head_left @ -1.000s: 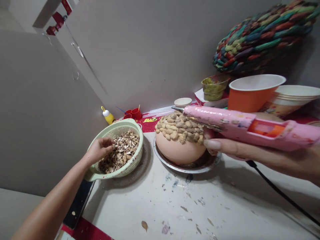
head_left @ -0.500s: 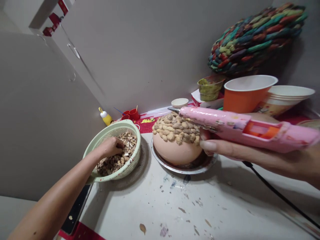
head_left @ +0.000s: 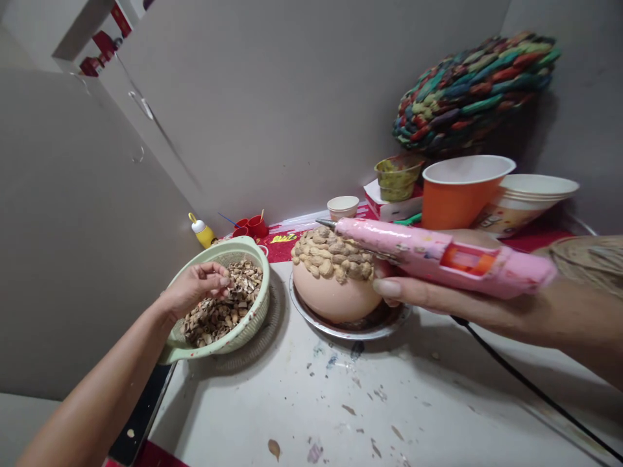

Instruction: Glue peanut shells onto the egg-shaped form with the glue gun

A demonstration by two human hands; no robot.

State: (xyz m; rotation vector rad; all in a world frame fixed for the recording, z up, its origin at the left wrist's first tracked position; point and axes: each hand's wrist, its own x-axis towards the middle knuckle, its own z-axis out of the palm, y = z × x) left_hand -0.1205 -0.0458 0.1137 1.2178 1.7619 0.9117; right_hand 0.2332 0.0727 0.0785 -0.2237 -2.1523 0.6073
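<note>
My left hand [head_left: 202, 285] is over a pale green strainer basket [head_left: 260, 318] of peanut shells [head_left: 221, 318]. Its thumb and fingertips are pinched together; whatever they hold is too small to make out. My right hand [head_left: 438, 295] is wrapped round a pink hot glue gun [head_left: 403, 250], its metal nozzle pointing left above a rounded, skin-coloured form [head_left: 333, 298]. Rows of peanut shells cover the upper part of this form, while its lower part is smooth and bare. The form sits in a shallow metal dish [head_left: 335, 334]. A black cord [head_left: 511, 366] trails from the glue gun.
Behind the glue gun stand an orange cup [head_left: 448, 201], stacked paper bowls [head_left: 535, 201] and a stained plastic tub [head_left: 399, 181]. A colourful braided piece [head_left: 477, 97] leans at the wall. Twine [head_left: 591, 263] lies far right. Flakes dot the white table [head_left: 292, 402].
My left hand has lifted from among the shells and turned, its pinched fingertips now showing. My right hand still holds the glue gun over the form. The view has shifted slightly.
</note>
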